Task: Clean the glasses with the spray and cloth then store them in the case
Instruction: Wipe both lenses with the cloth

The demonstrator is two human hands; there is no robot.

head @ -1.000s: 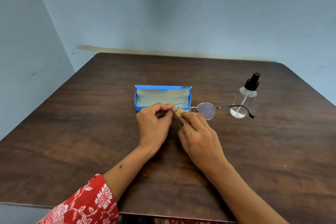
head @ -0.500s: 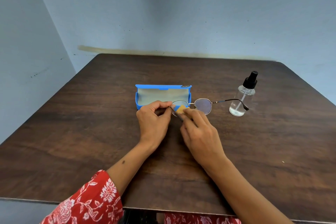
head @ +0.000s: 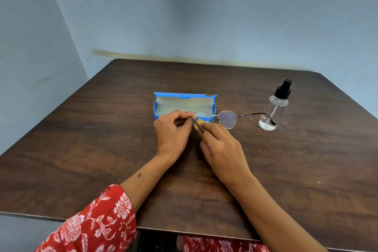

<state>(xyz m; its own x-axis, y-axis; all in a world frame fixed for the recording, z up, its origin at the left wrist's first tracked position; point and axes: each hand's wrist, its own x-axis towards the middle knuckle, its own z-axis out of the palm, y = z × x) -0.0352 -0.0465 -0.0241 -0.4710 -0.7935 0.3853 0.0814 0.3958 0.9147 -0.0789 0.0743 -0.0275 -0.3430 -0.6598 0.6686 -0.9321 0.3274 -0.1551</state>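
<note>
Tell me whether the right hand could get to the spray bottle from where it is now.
Probably yes. The spray bottle stands upright to the right of the right hand, with bare table between. But that hand is pressing the cloth to the glasses, whose temple arm crosses in front of the bottle.

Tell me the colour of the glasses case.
The glasses case is bright blue outside with a pale grey-beige lining, seen in the head view, lying open behind the hands.

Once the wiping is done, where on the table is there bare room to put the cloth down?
Bare brown wooden table lies left of the open blue glasses case, and near right, below the clear spray bottle. It is crowded in the middle, where the left hand and right hand work the round wire-rimmed glasses and yellow cloth.
</note>
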